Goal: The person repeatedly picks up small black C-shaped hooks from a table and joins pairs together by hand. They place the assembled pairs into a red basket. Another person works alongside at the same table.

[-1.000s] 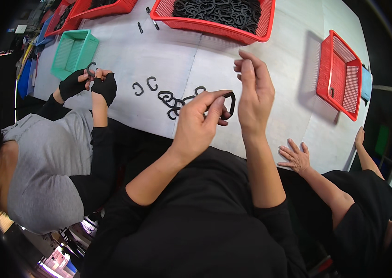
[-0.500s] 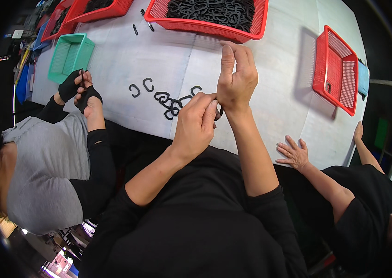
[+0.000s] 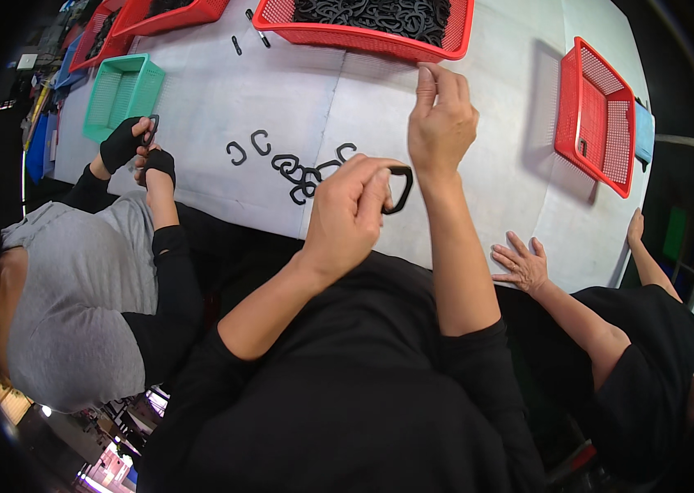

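My left hand is closed, thumb pressed against the fingers, on a black D-shaped ring whose curved end sticks out to the right. Just right of and beyond the ring, apart from it, is my right hand. Its thumb and forefinger are drawn together near the front of the big red basket; anything between them is too small or hidden to make out. A loose cluster of black C-shaped pieces lies on the white table left of my left hand.
A red basket full of black pieces stands at the far middle, another red basket on the right. A green basket and marker pens are at left. One co-worker's gloved hands hold a black piece; another's hand rests at right.
My right hand has moved away, up and to the right, from my left hand. The D-shaped ring in my left hand has come into view. The left co-worker's hands have shifted slightly.
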Available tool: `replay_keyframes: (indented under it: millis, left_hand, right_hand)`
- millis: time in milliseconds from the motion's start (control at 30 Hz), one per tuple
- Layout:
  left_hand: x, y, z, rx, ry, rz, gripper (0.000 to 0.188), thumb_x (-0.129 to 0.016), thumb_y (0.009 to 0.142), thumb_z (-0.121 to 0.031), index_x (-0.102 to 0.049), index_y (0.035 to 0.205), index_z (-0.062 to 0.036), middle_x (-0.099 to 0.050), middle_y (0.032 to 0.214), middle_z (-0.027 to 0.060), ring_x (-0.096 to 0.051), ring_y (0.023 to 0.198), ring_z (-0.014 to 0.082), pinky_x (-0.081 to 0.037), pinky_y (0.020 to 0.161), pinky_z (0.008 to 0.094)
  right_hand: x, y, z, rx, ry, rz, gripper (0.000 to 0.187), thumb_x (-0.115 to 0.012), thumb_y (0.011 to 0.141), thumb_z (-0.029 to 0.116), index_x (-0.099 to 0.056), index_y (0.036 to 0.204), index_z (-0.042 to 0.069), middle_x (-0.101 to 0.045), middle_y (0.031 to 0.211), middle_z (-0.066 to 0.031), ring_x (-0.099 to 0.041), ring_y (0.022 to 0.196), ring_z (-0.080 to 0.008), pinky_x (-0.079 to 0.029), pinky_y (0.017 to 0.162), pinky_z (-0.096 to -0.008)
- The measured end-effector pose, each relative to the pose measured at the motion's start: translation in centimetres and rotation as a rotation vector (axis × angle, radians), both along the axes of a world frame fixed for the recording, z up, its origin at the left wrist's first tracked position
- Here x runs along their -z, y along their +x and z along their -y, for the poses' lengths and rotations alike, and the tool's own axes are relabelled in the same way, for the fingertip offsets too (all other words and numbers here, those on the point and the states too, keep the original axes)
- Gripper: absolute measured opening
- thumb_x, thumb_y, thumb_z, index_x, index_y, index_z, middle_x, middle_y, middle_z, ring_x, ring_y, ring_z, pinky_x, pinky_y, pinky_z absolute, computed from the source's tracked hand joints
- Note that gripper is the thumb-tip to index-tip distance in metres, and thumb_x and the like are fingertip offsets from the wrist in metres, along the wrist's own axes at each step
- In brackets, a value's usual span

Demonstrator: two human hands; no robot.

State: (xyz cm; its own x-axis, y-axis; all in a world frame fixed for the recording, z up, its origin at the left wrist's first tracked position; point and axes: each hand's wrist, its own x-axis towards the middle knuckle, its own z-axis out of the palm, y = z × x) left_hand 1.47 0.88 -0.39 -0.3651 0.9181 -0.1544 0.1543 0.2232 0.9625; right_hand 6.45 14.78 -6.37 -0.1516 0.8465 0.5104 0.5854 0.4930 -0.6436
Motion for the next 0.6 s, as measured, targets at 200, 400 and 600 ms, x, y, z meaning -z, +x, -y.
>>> replay_keyframes:
  millis: [200, 400, 600]
  left_hand:
    - [0.4, -1.1, -0.8, -0.096, -0.106, 0.464, 0.028, -0.041, 0.095, -0.015, -0.058, 0.105, 0.0043, -0.053, 0.072, 0.0022, -0.052, 0.064, 0.0074, -0.046, 0.052, 0.0206]
    - [0.4, -2.2, -0.8, -0.172, -0.158, 0.622, 0.029, -0.044, 0.095, -0.019, -0.057, 0.109, 0.0036, -0.053, 0.078, 0.0019, -0.055, 0.072, 0.0100, -0.049, 0.055, 0.0215]
    - [0.7, -2.2, -0.8, -0.216, -0.156, 0.744, 0.030, -0.044, 0.095, -0.019, -0.057, 0.110, 0.0032, -0.053, 0.081, 0.0023, -0.055, 0.073, 0.0119, -0.052, 0.058, 0.0243]
  right_hand:
    - [0.5, 3.9, 0.4, -0.241, -0.582, -0.418, 0.021, -0.053, 0.091, 0.018, -0.063, 0.092, 0.000, -0.062, 0.083, -0.0075, -0.059, 0.070, -0.0148, -0.047, 0.066, -0.0272]
    - [-1.6, 6.2, 4.7, -0.468, -0.761, -0.444, 0.022, -0.055, 0.085, 0.001, -0.059, 0.106, 0.002, -0.061, 0.088, -0.0078, -0.060, 0.073, -0.0136, -0.048, 0.066, -0.0258]
    - [-2.7, 6.4, 6.3, -0.513, -0.282, -0.136, 0.045, -0.064, 0.069, -0.009, -0.060, 0.109, 0.011, -0.055, 0.098, -0.0081, -0.060, 0.076, -0.0190, -0.049, 0.063, -0.0300]
